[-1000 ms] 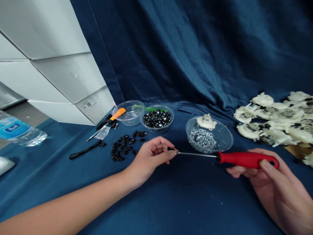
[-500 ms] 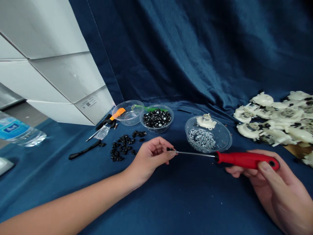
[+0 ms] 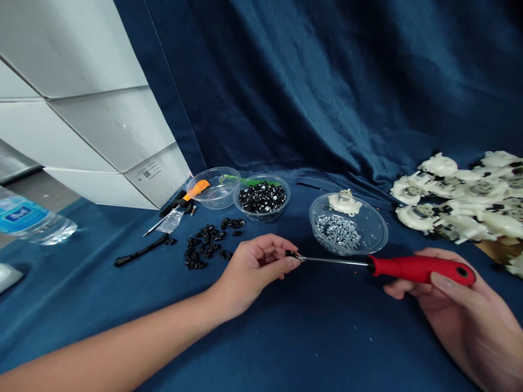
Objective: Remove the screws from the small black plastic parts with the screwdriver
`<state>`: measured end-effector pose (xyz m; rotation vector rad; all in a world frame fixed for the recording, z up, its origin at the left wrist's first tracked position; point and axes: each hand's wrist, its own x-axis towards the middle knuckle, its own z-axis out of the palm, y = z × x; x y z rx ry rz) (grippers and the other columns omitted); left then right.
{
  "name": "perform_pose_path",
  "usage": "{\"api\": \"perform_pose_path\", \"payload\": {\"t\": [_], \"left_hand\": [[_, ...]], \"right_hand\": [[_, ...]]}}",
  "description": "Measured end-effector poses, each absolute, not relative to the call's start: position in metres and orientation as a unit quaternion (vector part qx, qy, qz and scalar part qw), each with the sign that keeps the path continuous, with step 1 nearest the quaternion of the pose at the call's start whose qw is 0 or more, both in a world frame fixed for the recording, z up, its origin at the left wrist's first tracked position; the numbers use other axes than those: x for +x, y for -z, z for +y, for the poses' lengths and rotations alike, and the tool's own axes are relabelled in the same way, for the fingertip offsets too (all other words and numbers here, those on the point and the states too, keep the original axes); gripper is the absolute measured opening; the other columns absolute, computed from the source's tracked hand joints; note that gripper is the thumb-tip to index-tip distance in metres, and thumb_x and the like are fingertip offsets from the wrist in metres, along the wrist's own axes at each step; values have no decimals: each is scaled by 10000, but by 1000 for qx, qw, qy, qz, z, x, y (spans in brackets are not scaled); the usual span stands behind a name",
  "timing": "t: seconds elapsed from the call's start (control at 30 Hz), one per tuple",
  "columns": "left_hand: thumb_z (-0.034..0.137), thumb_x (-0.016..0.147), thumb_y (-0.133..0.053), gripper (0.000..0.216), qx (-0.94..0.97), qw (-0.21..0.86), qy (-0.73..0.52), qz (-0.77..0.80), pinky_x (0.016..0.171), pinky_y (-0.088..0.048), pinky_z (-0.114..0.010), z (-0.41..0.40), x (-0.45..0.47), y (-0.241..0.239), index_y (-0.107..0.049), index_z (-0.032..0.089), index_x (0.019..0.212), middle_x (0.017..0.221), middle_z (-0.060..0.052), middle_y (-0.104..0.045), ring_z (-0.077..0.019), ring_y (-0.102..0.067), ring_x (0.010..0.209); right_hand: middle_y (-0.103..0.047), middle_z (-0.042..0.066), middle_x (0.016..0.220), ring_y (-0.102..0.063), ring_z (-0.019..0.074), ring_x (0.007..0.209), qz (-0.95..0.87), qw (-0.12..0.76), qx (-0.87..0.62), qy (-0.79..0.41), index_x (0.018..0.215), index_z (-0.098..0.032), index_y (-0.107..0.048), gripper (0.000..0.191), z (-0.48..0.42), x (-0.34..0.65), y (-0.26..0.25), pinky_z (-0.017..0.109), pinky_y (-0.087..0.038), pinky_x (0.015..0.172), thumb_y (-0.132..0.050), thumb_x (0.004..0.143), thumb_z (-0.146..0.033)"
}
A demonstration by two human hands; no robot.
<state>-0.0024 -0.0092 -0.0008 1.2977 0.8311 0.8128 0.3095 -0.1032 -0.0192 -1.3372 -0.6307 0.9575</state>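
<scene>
My left hand (image 3: 255, 265) pinches a small black part (image 3: 290, 253) between thumb and fingertips, right at the tip of a screwdriver. The red-handled screwdriver (image 3: 420, 269) lies across the fingers of my right hand (image 3: 461, 310), thumb on its handle, its metal shaft pointing left to the black part. Both hands hover low over the blue cloth, in front of a clear bowl of small silver screws (image 3: 348, 226).
A bowl of black parts (image 3: 262, 198), an almost bare clear bowl (image 3: 216, 188) and loose black parts (image 3: 206, 245) lie behind my left hand. White plastic housings (image 3: 461, 209) pile at the right. White boxes (image 3: 81, 109) and a water bottle (image 3: 28, 218) stand left.
Both hands and the screwdriver have shifted slightly to the right and down. The grip on the black part and on the handle is unchanged.
</scene>
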Motion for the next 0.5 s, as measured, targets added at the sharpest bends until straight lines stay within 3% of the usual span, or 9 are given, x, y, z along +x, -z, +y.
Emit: {"api": "perform_pose_path", "payload": {"t": [0.13, 0.33, 0.5], "left_hand": [[283, 940, -863, 159, 597, 614, -351, 379, 668, -553, -220, -13, -2, -3, -824, 201, 1071, 819, 9, -731, -104, -633, 688], [323, 969, -836, 183, 640, 567, -332, 399, 694, -556, -261, -16, -4, -5, -842, 221, 1120, 848, -14, -769, -136, -651, 709], [325, 979, -820, 200, 655, 554, -323, 399, 702, -561, -275, -16, -4, -5, -842, 220, 1148, 863, -23, -781, -151, -668, 721]], "right_hand": [[-831, 91, 758, -813, 331, 701, -281, 630, -592, -417, 920, -315, -807, 285, -104, 305, 13, 397, -701, 667, -873, 724, -511], [-839, 122, 777, -813, 334, 717, -278, 625, -593, -425, 900, -286, -815, 324, -106, 307, 14, 385, -691, 652, -881, 755, -569], [-847, 97, 789, -825, 317, 748, -311, 632, -583, -405, 885, -275, -819, 292, -106, 321, 30, 394, -707, 746, -890, 813, -549]]}}
